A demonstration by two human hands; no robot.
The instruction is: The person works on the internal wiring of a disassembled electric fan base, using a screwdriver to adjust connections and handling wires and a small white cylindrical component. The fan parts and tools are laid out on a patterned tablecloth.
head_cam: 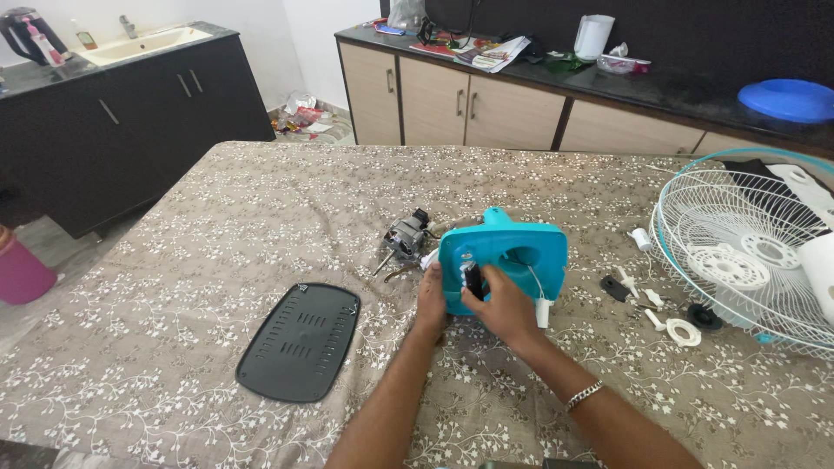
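Head view showed we held the teal fan base (pixel 508 256) on the table (pixel 217 217): left hand (pixel 432 300) steadying its edge, right hand (pixel 499 304) pinching a black part (pixel 473 278) (motor (pixel 406 234) already out, 1 black cover (pixel 300 340) off); reassembly remained.

The lower left edge of the turquoise fan base (pixel 512 256) is covered by the left hand (pixel 431 300) and the right hand (pixel 502 308), and the small black part (pixel 473 278) pinched there is too small to be told apart. The wire fan guard (pixel 738 260) is cut off by the right edge, and the pink bin (pixel 19 269) by the left. The small white and black parts (pixel 656 304) beside the guard are too tiny to be made out.
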